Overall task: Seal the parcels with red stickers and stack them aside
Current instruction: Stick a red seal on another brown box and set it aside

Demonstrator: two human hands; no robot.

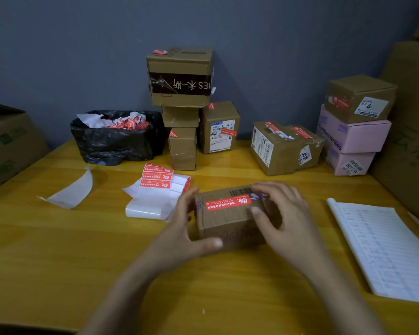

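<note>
Parcel (230, 223): small brown carton, lying on the table (58, 250) at centre, long side towards the person. Sticker (228, 203): red with white print, laid lengthwise along the parcel's top, beside a printed barcode. Left hand (186, 238): clasped on the parcel's left end, thumb along the front face low down, fingers round the far side. Right hand (283, 213): clasped on the right end, fingers curved over the top with a tip at the sticker's right end, thumb on the front upper edge. Sticker sheets (157, 189): folded white backing with three red stickers showing, just left of the parcel, behind the left hand. Backing strip (70, 192): bare white paper, curled, further left. Bin bag (116, 139): black, at the back left against the wall, holding torn white and red scraps. Taped box (179, 78): brown with a dark tape band, on top of two smaller boxes (182, 148) stacked at the back centre. Labelled box (219, 128): upright, touching that stack on the right, with a white label and red stickers. Low box (283, 148): further right, two red stickers on top. Pink boxes (351, 136): two stacked at the back right, a brown box (359, 97) on top of them. Notebook (382, 250): open, lined, at the right edge of the table. Large cartons (7, 141): at the far left and far right.
</note>
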